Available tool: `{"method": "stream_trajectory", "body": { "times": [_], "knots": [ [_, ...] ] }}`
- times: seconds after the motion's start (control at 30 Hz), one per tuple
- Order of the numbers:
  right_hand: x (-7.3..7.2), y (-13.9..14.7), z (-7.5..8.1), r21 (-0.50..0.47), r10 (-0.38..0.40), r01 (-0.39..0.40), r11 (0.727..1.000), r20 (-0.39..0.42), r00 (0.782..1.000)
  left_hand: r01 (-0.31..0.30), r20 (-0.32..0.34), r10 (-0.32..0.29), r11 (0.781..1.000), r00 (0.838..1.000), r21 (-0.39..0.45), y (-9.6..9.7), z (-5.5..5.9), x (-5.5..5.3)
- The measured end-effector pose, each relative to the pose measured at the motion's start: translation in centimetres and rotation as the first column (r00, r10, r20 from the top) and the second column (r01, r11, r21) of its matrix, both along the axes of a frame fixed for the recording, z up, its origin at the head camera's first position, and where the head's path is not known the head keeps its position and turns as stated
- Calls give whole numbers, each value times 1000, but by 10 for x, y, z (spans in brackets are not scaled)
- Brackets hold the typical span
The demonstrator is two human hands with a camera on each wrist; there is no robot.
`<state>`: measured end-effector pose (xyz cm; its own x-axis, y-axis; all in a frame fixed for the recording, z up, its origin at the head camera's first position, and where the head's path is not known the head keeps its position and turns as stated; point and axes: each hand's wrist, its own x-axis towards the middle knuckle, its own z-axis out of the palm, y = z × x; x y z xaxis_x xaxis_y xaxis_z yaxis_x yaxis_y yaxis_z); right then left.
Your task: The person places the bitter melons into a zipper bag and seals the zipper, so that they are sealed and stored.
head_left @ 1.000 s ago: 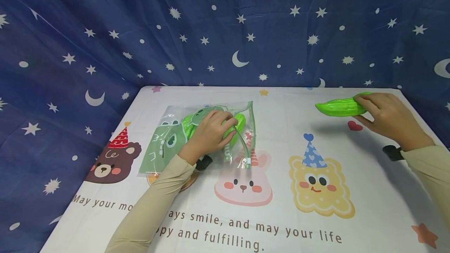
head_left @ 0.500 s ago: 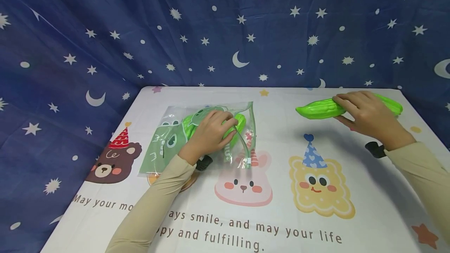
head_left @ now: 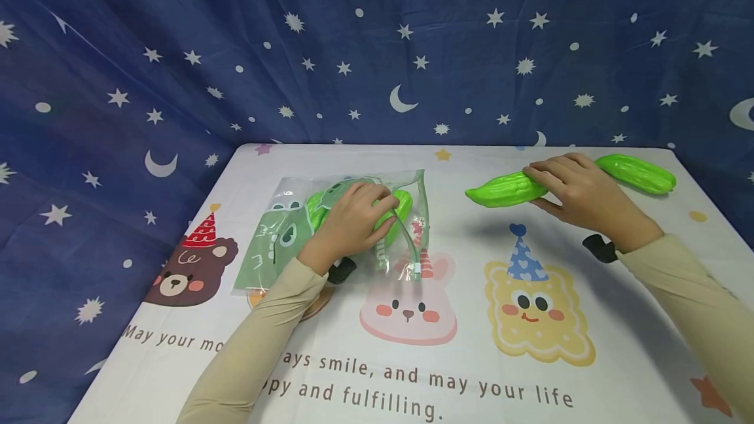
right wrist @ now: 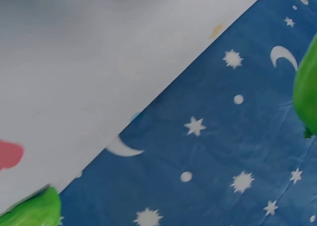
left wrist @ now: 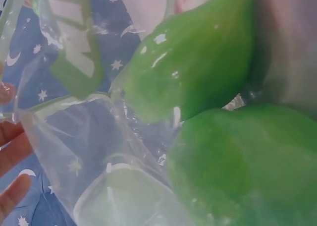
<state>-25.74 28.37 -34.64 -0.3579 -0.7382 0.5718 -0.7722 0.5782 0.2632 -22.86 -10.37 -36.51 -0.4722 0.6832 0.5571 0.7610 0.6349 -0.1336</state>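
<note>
A clear zip bag with a green cartoon animal print lies on the left half of the table. Bright green bitter melons show through its film. My left hand grips the film at the bag's mouth, which stands parted on the right side. In the left wrist view, fingertips show at the film's edge. Above the table to the right, my right hand holds another bitter melon from above, its pointed end towards the bag. Its rear part is hidden by the hand.
One more bitter melon lies at the table's far right corner, behind my right hand. The white tablecloth has printed cartoons and lettering. A dark blue starry curtain hangs along the back and left edges.
My right hand has moved left towards the bag with the bitter melon, uncovering the one in the far right corner. The left hand and the bag have stayed in place.
</note>
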Motion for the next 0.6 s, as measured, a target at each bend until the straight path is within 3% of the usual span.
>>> {"method": "stream_trajectory", "body": {
  "times": [0.6],
  "knots": [
    [-3, -48, -2, 105, 3, -9, 994, 63, 998, 2, -4, -2, 1000, 1000, -10, 0, 2, 1]
  ]
}}
